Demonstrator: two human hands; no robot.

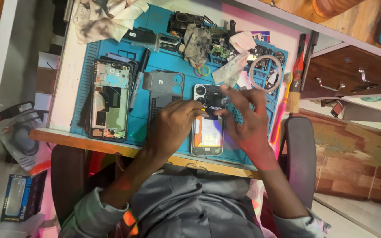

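Opened phone point(208, 132), its back cover off and its orange-and-white innards facing up, lies flat near the front edge of the blue work mat point(164, 66), square in front of the person, so both hands can reach it without stretching. The left hand point(175, 123) rests knuckles-up on the phone's left side, its fingers point(195, 105) pressed together over the upper middle of the device, seemingly pinning a small dark part in place; whether they pinch anything I cannot tell. The right hand point(243, 123) comes in from the right with its thumb and forefinger closed near that same spot and the other fingers fanned apart and lifted, which keeps them off the exposed board. Just left of the hands a grey phone back cover point(164, 90) lies inside-up, set aside within reach, and further left a stripped phone frame point(110, 99) sits on a stack of others, with a black marker pen point(140, 77) between the two. To the right, a pink-handled brush point(287, 99) lies along the mat's edge beside a coil of clear tubing point(265, 72). At the far side of the bench point(67, 79), smudged cleaning cloths point(106, 17) and loose circuit boards point(219, 48) are pushed back, leaving the near strip for the work.
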